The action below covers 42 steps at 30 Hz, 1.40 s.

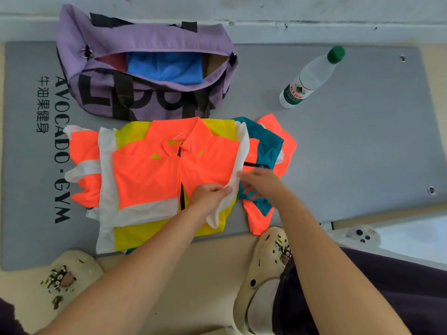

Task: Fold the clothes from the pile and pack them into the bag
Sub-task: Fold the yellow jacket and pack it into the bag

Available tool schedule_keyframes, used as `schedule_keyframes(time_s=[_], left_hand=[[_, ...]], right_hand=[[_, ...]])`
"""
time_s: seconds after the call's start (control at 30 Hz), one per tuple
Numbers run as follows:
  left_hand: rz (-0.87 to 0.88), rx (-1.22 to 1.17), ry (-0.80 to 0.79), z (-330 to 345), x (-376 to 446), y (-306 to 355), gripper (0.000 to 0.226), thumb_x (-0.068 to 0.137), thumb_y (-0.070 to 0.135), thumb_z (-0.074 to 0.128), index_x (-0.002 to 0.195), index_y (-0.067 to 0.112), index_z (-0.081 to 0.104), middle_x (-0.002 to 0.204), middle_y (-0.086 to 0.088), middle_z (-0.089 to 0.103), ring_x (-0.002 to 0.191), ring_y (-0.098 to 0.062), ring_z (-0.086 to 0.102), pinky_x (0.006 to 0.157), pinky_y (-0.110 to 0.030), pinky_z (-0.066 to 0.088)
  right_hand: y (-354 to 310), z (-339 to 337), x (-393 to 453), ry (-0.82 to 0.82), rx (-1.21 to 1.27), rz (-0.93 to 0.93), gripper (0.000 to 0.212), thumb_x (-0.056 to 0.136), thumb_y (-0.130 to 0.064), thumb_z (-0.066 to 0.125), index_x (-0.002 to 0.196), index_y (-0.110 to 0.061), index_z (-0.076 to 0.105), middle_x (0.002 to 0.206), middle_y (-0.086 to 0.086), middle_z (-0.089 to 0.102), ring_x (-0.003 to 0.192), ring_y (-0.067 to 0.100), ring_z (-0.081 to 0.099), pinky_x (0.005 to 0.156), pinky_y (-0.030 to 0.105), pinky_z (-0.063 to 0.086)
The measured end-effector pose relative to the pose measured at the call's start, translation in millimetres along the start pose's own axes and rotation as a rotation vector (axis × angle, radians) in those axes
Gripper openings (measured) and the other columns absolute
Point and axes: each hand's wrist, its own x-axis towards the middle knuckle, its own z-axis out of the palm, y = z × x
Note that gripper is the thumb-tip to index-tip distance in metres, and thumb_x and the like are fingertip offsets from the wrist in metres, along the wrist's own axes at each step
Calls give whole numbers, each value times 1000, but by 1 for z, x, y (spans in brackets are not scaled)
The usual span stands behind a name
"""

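Observation:
An orange, white and yellow jacket [150,175] lies spread on the grey mat [350,141], collar toward the bag. My left hand [208,197] pinches its white right-hand edge near the hem. My right hand [260,183] grips the same white strip slightly higher up. A crumpled teal and orange garment [266,151] lies just right of the jacket, partly under my right hand. The purple duffel bag [145,97] sits open behind the jacket, with a folded blue garment [167,67] and something red inside.
A water bottle [312,77] with a green cap lies on the mat to the right of the bag. My two cream clogs [263,269] stand at the mat's near edge. A wall runs along the far side.

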Motion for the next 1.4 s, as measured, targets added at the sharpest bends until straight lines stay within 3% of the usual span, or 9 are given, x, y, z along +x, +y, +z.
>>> schedule_keyframes(time_s=[0.1,0.33,0.47,0.6,0.77,0.87,1.03,1.27,1.4], left_hand=[[32,11,-2,-4,2,-5,16,88,25,72,74,19,67,66,7,52,65,-7,44,52,-16,34],[86,32,-38,-18,-1,-7,13,89,25,70,78,20,67,66,9,50,60,-4,42,49,-12,32],[78,-19,-80,-41,-5,-11,19,90,22,68,72,20,62,62,9,45,60,-6,39,49,-13,31],[-1,-189,-179,-92,-13,-13,5,88,14,69,87,15,64,82,-6,61,76,-18,55,72,-29,43],[-46,-279,-211,-171,-19,-21,49,71,31,83,114,23,64,99,1,74,85,-14,71,69,-26,56],[-32,-45,-77,-197,-20,-31,56,68,46,84,118,27,66,104,6,73,94,-13,68,81,-30,54],[-18,92,62,-222,-16,-56,17,87,32,73,79,19,65,70,6,59,64,-8,55,47,-11,40],[-110,48,244,-264,-11,-82,26,85,36,73,105,24,64,90,10,61,80,-10,57,60,-24,42],[-78,92,267,-261,-4,-91,31,84,40,73,108,30,58,98,10,59,88,-12,55,66,-28,43]], right_hand=[[-22,-3,29,278,44,-42,43,83,-49,69,99,-9,61,88,8,67,69,17,65,52,31,56],[-53,18,63,337,-85,-50,27,79,-33,76,80,-13,58,77,4,61,73,24,61,68,37,53],[-64,19,49,354,54,-146,24,81,-26,74,70,-16,55,66,1,56,53,15,53,49,28,47],[-95,47,29,211,239,-193,19,85,-15,71,83,-6,55,67,8,59,40,11,56,38,23,45],[-150,124,23,-13,227,-235,23,87,-14,71,87,-4,50,66,11,63,41,13,62,40,25,51],[-162,168,24,-69,206,-188,27,87,-14,71,86,-6,45,79,19,64,48,20,64,41,30,55],[-170,205,30,-59,48,-125,26,88,-14,70,86,-9,44,91,21,64,63,29,66,55,40,60],[-189,240,24,-228,31,-223,16,91,-20,67,94,-9,55,82,12,68,53,15,68,52,29,59],[-155,194,30,95,-90,-223,16,92,-22,61,105,-12,60,96,12,70,73,20,69,73,41,60]])
